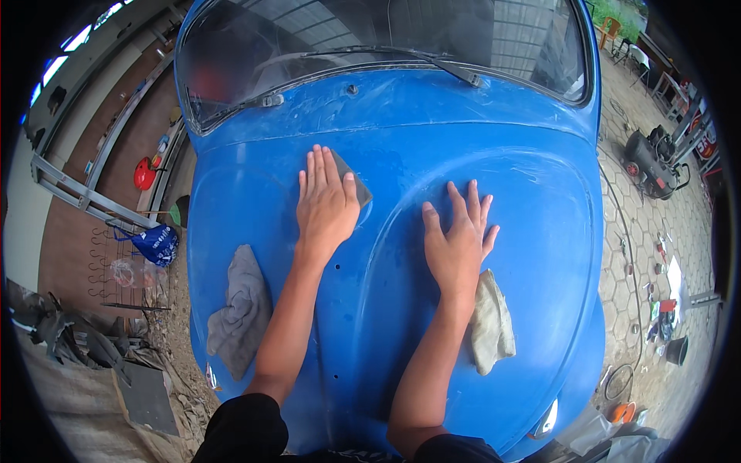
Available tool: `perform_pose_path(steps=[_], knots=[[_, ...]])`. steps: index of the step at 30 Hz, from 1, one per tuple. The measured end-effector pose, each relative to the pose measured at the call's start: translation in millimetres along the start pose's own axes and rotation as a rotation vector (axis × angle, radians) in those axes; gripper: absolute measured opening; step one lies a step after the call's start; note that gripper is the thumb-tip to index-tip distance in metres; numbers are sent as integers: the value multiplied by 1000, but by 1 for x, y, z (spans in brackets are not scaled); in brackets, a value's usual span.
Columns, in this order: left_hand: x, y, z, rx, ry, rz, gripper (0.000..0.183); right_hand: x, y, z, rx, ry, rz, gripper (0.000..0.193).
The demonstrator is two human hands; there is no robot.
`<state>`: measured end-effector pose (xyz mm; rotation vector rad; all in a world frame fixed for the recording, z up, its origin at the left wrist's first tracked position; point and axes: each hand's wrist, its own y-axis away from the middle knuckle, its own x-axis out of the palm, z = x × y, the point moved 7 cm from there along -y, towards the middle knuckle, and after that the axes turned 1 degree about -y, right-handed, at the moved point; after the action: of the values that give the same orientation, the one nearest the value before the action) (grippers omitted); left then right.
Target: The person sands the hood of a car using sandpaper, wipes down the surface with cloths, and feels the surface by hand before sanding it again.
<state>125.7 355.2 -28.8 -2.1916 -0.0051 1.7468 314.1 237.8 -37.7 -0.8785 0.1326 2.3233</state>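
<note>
The rounded blue hood (532, 270) of a car lies in front of me, with pale dusty smears on its paint. My left hand (328, 204) holds a dark grey sheet of sandpaper (358, 185) flat against the hood, left of the centre; most of the sheet is hidden under the palm. To the right, my right hand (454, 243) rests on the paint with fingers spread and nothing in it. A crumpled grey cloth (241, 315) lies left of my left forearm. Beside my right wrist is a folded beige cloth (492, 328).
Beyond the hood are the windshield (386, 31) and a wiper (440, 65). At left stand a metal rack (93, 202), a red helmet (144, 174) and a blue bag (157, 245). On the paving at right are a black machine (652, 163), a hose (629, 255) and a dark bucket (677, 351).
</note>
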Motion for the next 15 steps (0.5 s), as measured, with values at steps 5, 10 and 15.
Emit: perform_pose_path(steps=[5,10,15], knots=[[6,28,-47,267,-73,79,64,-1,1,-5,0,20,-15,54],[-1,60,-17,176,15,112,63,-3,0,-8,3,-24,11,54],[1,12,-32,217,-33,90,61,-7,-3,-5,-4,-47,-18,55]])
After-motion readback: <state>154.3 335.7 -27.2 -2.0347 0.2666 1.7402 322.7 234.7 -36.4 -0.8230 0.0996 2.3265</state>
